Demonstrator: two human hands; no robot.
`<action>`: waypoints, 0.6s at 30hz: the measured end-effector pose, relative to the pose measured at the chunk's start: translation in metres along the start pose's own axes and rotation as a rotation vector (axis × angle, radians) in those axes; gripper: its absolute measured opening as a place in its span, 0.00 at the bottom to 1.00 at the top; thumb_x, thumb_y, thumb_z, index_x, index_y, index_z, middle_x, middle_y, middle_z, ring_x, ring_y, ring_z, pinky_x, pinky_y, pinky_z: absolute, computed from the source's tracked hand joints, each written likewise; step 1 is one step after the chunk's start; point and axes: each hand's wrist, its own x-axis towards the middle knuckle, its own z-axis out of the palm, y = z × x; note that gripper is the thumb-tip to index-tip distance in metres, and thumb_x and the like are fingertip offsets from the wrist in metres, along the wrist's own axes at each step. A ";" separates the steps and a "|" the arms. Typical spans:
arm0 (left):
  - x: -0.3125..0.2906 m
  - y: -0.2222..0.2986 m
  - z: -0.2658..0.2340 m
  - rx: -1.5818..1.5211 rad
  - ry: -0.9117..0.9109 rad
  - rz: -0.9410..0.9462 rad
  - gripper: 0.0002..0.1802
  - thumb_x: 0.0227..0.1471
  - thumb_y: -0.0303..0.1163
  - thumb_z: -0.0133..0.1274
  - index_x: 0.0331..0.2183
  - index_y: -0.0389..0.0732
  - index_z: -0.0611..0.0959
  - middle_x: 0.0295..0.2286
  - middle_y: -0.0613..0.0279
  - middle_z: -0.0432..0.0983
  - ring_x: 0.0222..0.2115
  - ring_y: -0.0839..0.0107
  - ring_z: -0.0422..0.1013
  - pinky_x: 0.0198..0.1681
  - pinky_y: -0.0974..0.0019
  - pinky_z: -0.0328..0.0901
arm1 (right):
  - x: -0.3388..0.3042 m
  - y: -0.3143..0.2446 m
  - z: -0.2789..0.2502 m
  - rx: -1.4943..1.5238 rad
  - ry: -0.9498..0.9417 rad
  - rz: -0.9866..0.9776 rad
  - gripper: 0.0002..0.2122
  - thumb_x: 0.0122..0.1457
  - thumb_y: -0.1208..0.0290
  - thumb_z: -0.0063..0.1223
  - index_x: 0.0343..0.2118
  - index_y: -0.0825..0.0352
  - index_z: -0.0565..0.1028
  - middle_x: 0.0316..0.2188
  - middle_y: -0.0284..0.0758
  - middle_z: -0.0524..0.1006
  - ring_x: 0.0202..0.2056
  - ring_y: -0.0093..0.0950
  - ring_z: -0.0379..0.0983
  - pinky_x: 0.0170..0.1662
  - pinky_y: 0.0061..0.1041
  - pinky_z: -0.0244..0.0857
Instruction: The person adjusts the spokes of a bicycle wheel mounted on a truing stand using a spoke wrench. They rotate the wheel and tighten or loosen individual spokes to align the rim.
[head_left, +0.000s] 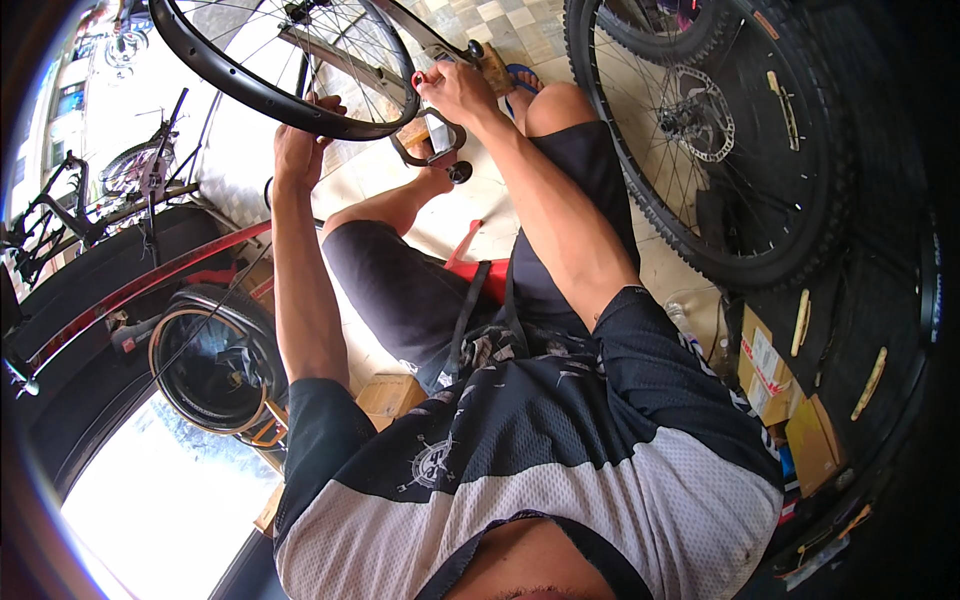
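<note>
A bare black bicycle rim (250,90) with thin spokes stands in a truing stand in front of me. My left hand (300,140) grips the rim's lower edge, fingers curled over it. My right hand (455,90) is closed around a small red-handled tool (420,78) at the rim's right side, near the stand's arm (425,35). A metal bracket of the stand (432,140) sits just below my right wrist. I sit with my knees bent under the wheel.
A large knobby tyre with a disc rotor (700,120) leans at the right. Cardboard boxes (775,385) lie at the lower right. Tyres (205,365) are stacked at the left beside a red frame tube (140,285). More bicycles (130,170) stand at the far left.
</note>
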 end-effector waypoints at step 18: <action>0.082 -0.117 0.002 0.036 -0.083 -0.066 0.18 0.57 0.41 0.59 0.44 0.40 0.83 0.35 0.65 0.81 0.35 0.76 0.75 0.38 0.72 0.67 | 0.037 0.023 0.054 0.157 -0.237 0.041 0.12 0.57 0.64 0.61 0.34 0.70 0.78 0.28 0.36 0.82 0.30 0.23 0.77 0.35 0.24 0.70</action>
